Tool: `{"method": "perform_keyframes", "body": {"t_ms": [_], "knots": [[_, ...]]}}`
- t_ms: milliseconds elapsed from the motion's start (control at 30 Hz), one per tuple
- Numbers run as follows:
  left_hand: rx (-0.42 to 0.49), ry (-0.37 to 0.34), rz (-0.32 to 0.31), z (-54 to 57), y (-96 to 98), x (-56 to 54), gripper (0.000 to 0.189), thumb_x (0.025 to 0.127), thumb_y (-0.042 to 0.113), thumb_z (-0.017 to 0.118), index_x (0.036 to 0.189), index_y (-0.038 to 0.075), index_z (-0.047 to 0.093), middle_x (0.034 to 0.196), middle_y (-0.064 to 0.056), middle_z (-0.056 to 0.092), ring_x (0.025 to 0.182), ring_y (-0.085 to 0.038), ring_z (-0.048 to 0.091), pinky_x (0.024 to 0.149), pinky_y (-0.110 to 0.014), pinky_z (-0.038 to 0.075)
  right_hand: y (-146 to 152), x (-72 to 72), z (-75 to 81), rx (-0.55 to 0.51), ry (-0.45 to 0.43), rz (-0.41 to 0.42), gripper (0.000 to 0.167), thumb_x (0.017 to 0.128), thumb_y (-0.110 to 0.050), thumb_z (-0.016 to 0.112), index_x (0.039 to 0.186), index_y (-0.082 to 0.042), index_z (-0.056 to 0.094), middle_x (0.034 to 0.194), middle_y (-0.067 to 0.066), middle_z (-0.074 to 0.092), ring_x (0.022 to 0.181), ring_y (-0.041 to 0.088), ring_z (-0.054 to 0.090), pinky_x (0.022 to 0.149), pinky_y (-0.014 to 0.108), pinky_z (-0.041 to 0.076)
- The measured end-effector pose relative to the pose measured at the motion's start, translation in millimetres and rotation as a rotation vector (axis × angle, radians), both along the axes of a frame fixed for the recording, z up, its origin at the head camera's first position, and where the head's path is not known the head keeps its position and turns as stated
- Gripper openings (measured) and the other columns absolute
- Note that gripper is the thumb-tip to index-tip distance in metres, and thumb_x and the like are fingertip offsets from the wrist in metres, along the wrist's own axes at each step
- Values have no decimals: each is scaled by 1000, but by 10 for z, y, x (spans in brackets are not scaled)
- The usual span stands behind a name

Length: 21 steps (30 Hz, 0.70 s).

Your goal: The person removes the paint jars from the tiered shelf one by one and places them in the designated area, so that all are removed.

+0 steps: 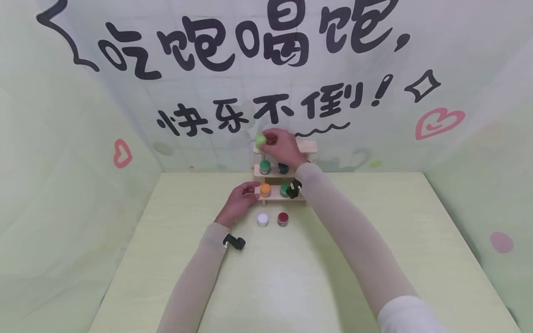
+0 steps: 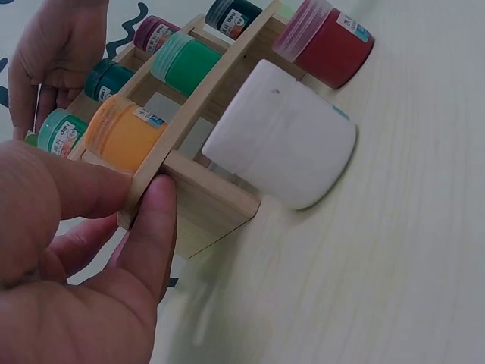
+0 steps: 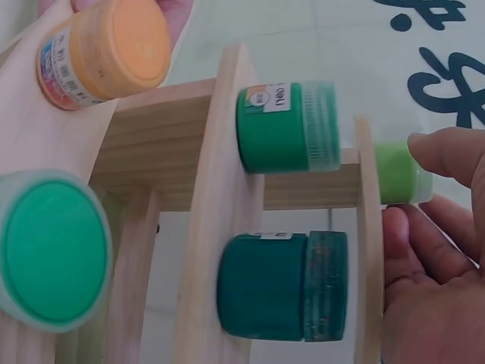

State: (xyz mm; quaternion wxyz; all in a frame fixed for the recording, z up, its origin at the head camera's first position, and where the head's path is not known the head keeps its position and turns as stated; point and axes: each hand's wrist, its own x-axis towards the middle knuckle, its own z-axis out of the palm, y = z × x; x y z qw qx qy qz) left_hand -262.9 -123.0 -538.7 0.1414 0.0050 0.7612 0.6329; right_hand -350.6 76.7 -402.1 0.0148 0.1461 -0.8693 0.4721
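A small wooden tiered rack [image 1: 308,146] stands against the back wall. My right hand [image 1: 284,146] holds a light green paint jar [image 1: 260,140] at the left end of its top shelf; in the right wrist view the jar [image 3: 395,173] sits at that shelf board. My left hand [image 1: 238,204] pinches the left end of the lowest shelf [image 2: 182,125] between thumb and fingers. Beside it is an orange paint jar [image 1: 265,190], then a green jar [image 1: 285,189]. On the middle shelf stand a green jar [image 1: 264,167] and a dark teal jar [image 1: 283,168].
In front of the rack, a white jar [image 1: 263,219] and a dark red jar [image 1: 282,219] stand on the table [image 1: 275,277]. The left wrist view also shows a magenta jar [image 2: 156,34] and another dark teal jar [image 2: 233,17] on the rack. A printed cloth [image 1: 233,92] hangs behind.
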Motion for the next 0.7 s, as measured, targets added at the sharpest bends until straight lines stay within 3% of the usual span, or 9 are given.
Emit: {"method": "perform_keyframes", "body": {"t_ms": [333, 700], "knots": [[-2, -1, -1, -2, -5, 8, 47, 95, 12, 72, 140, 24, 66, 131, -9, 62, 114, -22, 67, 96, -32, 56, -7, -23, -19, -14, -14, -2, 45, 94, -21, 81, 135, -9, 68, 117, 7, 75, 108, 20, 70, 100, 37, 58], [-13, -9, -4, 10, -4, 11, 46, 95, 15, 72, 140, 26, 65, 132, -8, 61, 119, -24, 64, 102, -36, 54, 117, 208, 1, -40, -44, 1, 47, 95, -27, 80, 138, -15, 68, 125, 3, 74, 114, 19, 69, 103, 37, 58]]}}
